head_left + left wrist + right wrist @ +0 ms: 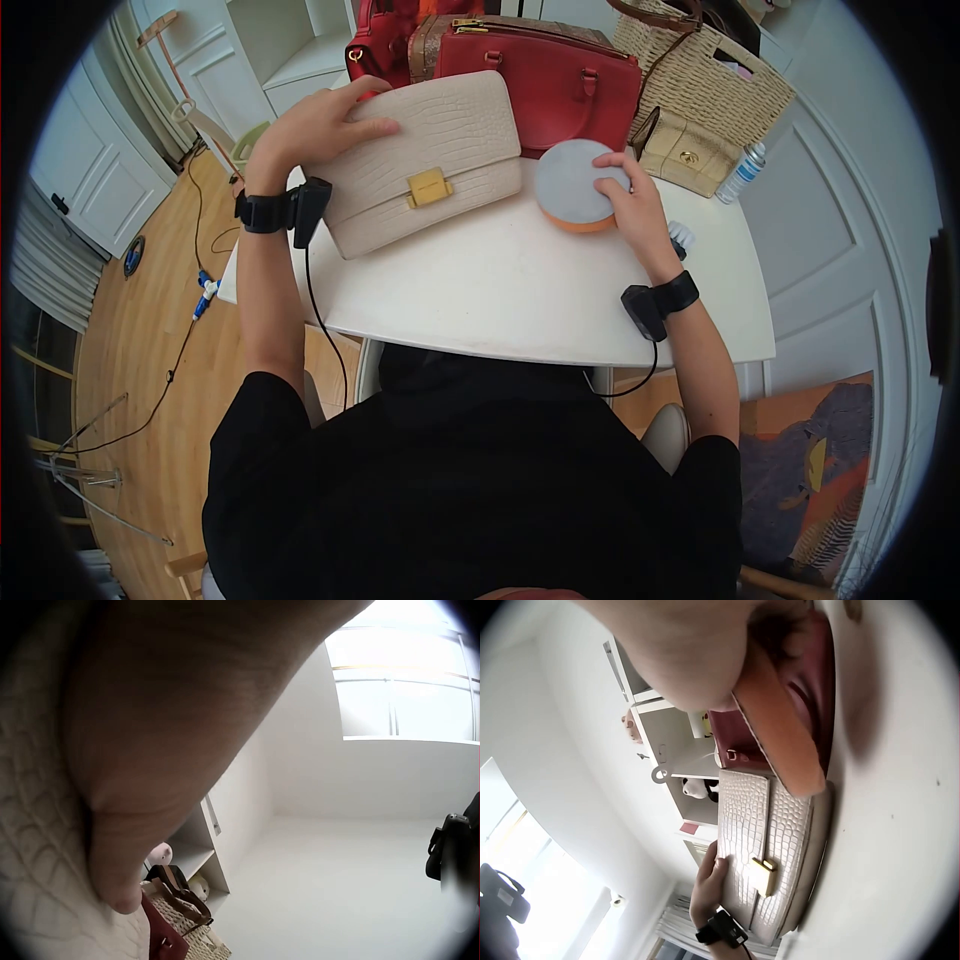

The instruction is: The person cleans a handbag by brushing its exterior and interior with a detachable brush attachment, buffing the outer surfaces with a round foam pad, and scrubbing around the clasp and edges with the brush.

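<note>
A cream crocodile-textured handbag (430,130) with a gold clasp (430,187) stands tilted on the white table. My left hand (315,128) grips its upper left edge, thumb over the front; in the left wrist view the thumb (120,889) lies along the textured surface, and the other fingers are hidden there. To the right of the bag, my right hand (640,212) holds a round orange sponge pad (575,227) with a grey face, fingertips on that face. In the right wrist view the pad's orange side (780,727) overlaps the bag.
Red handbags (540,85) stand close behind the cream one. A woven straw bag (700,70), a small gold bag (690,150) and a spray can (740,172) are at the back right. A white-bristled brush (681,235) lies beside my right wrist. The table's front edge (520,357) runs before my body.
</note>
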A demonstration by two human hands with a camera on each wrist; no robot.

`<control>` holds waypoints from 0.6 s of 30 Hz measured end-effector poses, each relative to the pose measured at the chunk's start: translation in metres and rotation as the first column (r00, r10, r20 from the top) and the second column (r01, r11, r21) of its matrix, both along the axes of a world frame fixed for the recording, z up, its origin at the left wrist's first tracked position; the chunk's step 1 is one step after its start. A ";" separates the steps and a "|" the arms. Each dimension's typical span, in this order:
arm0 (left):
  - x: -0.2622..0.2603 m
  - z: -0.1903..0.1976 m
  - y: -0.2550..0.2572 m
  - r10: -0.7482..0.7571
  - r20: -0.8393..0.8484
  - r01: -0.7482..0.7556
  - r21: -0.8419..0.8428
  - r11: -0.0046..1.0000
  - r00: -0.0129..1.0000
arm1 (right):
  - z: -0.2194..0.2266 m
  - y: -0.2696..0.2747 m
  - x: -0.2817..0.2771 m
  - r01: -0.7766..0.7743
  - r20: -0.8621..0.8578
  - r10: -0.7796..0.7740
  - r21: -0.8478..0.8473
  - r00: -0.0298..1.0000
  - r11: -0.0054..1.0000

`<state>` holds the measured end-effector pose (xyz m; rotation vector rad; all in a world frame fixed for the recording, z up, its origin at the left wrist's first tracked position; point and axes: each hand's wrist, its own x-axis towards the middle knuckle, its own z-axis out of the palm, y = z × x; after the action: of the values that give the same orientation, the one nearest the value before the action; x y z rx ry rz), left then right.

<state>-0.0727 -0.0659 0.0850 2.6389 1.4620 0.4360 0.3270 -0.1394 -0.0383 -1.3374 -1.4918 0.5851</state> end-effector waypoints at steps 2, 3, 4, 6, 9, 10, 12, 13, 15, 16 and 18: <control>-0.006 -0.001 -0.002 -0.006 0.022 0.005 0.041 0.999 1.000 | 0.006 -0.006 -0.004 -0.030 0.022 0.034 -0.144 0.999 0.989; -0.007 -0.001 -0.002 -0.011 0.048 0.007 0.080 0.997 0.999 | 0.006 -0.009 -0.011 -0.086 -0.045 0.078 -0.217 0.996 0.972; -0.006 -0.001 -0.002 -0.013 0.047 0.010 0.082 0.997 0.999 | 0.006 -0.012 -0.017 -0.146 -0.115 0.118 -0.285 0.986 0.947; -0.005 0.000 -0.004 0.067 -0.037 -0.061 0.149 0.987 0.997 | 0.005 -0.014 -0.024 -0.205 -0.092 0.185 -0.308 0.978 0.929; -0.003 -0.003 0.001 0.155 -0.070 -0.144 0.147 0.979 0.985 | -0.007 -0.007 -0.018 -0.236 0.055 0.260 -0.268 0.964 0.934; -0.003 -0.003 -0.001 0.159 -0.070 -0.147 0.146 0.978 0.985 | -0.012 -0.003 -0.014 -0.218 0.176 0.253 -0.195 0.951 0.956; 0.000 0.002 -0.014 0.088 -0.059 -0.083 0.079 0.993 0.994 | -0.014 0.001 -0.003 -0.153 0.231 0.178 -0.125 0.956 0.980; 0.000 0.005 -0.017 0.091 -0.059 -0.086 0.079 0.993 0.994 | -0.015 0.003 0.000 -0.085 0.280 0.096 -0.050 0.955 0.995; 0.000 0.008 -0.024 -0.063 0.043 0.064 -0.033 0.997 0.997 | -0.008 0.001 0.002 -0.048 0.261 0.055 -0.034 0.964 0.998; 0.001 0.007 -0.027 -0.060 0.046 0.061 -0.033 0.998 0.997 | -0.005 0.000 0.002 -0.008 0.241 0.012 -0.018 0.970 1.000; 0.005 0.009 -0.031 -0.150 0.012 0.150 -0.011 0.989 0.989 | -0.004 0.001 -0.002 -0.011 0.188 0.017 -0.034 0.982 0.999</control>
<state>-0.0673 -0.0970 0.0936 2.7083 1.2469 0.4250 0.3249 -0.1387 -0.0423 -1.4409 -1.6517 0.5047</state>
